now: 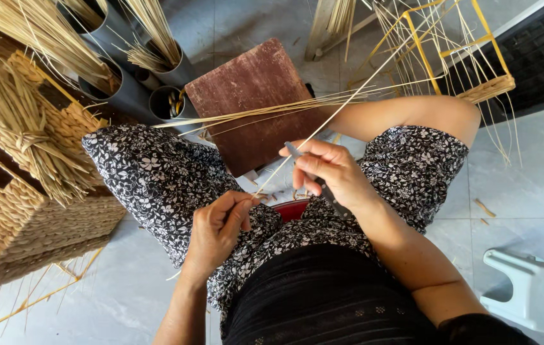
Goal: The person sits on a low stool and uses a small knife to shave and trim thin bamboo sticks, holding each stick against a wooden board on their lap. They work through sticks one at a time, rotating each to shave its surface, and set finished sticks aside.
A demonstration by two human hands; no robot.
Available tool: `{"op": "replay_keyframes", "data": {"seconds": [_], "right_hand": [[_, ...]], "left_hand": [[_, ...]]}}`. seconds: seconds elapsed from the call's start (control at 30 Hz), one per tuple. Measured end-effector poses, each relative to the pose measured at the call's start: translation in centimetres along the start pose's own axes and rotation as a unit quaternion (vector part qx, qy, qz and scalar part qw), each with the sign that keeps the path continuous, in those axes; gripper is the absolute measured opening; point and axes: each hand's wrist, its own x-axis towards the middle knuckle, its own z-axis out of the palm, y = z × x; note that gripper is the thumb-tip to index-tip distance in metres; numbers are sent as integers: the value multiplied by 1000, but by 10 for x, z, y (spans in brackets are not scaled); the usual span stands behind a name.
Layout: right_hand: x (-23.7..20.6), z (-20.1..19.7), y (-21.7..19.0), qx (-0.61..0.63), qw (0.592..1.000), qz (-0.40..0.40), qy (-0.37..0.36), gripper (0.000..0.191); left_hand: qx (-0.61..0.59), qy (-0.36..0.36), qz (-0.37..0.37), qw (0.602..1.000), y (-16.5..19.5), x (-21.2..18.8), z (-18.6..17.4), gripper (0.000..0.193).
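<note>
Seated with floral-print fabric over my knees, I work above my lap. My left hand (216, 229) pinches the near end of a thin pale rattan strand (342, 105). The strand runs up and to the right toward a yellow wire frame with a partly woven base (476, 83). My right hand (329, 174) grips a slim grey knife (294, 152), its blade laid against the strand just above my left hand. A bundle of more strands (265, 110) lies across my right knee and a brown board (256, 96).
Woven baskets (23, 211) with tied straw bundles stand at the left. Grey tubes (128, 86) holding rattan stalks sit at the top left. A pale plastic stool (534, 291) is at the lower right. Loose strands and shavings lie on the grey tile floor.
</note>
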Motion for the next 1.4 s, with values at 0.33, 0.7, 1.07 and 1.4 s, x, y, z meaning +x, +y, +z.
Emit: {"op": "replay_keyframes", "data": {"seconds": [0.33, 0.7, 1.07, 1.4], "right_hand": [[-3, -48, -18, 23, 993, -46, 102, 28], [-24, -148, -34, 128, 943, -165, 259, 31], [-12, 4, -14, -63, 997, 46, -5, 45], [-4, 20, 5, 6, 998, 45, -37, 32]], "left_hand": [[12, -10, 6, 1000, -19, -15, -32, 15], [22, 9, -43, 999, -43, -30, -63, 16], [-80, -3, -22, 997, -11, 6, -3, 18], [-51, -13, 19, 998, 4, 11, 9, 17]]}}
